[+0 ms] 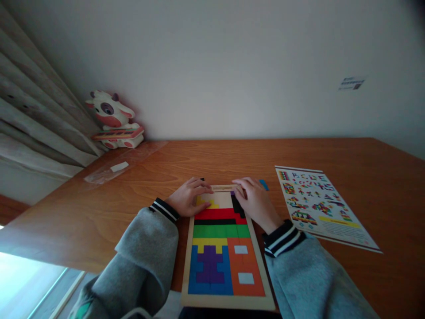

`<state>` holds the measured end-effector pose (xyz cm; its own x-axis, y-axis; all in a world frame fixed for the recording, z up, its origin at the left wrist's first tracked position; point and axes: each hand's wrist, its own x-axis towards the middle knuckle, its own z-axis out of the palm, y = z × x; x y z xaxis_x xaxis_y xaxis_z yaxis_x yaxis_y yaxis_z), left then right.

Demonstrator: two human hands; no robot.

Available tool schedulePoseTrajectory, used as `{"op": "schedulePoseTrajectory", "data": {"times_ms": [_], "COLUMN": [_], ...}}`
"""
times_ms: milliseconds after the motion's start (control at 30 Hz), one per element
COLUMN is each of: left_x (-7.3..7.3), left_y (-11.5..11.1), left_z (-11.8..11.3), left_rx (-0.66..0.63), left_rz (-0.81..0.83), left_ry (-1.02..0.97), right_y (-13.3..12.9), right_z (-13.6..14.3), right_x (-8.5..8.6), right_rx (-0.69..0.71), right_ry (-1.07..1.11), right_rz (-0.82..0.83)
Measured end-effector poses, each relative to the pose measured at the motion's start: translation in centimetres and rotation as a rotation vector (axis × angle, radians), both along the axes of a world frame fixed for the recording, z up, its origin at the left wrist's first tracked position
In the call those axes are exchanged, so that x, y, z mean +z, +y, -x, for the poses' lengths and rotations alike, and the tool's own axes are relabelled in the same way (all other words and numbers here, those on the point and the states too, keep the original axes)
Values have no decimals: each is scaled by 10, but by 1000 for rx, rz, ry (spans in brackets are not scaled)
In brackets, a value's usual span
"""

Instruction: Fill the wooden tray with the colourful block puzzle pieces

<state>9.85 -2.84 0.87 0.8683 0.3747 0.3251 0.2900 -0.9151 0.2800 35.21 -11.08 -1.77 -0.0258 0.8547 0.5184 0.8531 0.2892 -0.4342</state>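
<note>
A wooden puzzle tray (229,302) lies in front of me, filled with coloured block pieces over most of its surface. My left hand (192,198) rests on its upper left corner, thumb and fingers bent around a yellow puzzle piece (212,204). At the upper right, my right hand (257,204) is curled over the rim. Its thumb is beside a black puzzle piece (237,205) and a bit of purple; what its fingers pinch is hidden. Between the hands, bare pale tray bottom shows. Lower down sit red (212,214), green (219,231), purple (210,266) and orange pieces (246,263).
A blue piece (264,184) lies on the wooden table (212,159) behind my right hand. To the right is a printed pattern sheet (322,204). A clear plastic bag (113,170) and a toy cow with a keyboard (114,119) are at the back left, near a curtain (36,97).
</note>
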Motion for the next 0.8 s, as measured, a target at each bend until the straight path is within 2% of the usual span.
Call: {"op": "schedulePoseTrajectory", "data": {"times_ms": [167, 300, 600, 700, 800], "left_x": [-3, -6, -8, -7, -9], "left_y": [4, 6, 3, -1, -3], "left_z": [-2, -3, -6, -10, -14], "left_rx": [99, 196, 252, 258, 305], "left_rz": [-87, -139, -104, -2, 124], "left_ry": [-71, -117, -202, -234, -243], "right_y": [8, 9, 11, 9, 4], "right_z": [-24, -26, -31, -25, -14], "right_x": [-17, -18, 2, 4, 5], "right_rx": [-121, -165, -86, -38, 92], "right_ry": [-69, -83, -149, -50, 133], "right_rz": [67, 91, -125, -190, -137]}}
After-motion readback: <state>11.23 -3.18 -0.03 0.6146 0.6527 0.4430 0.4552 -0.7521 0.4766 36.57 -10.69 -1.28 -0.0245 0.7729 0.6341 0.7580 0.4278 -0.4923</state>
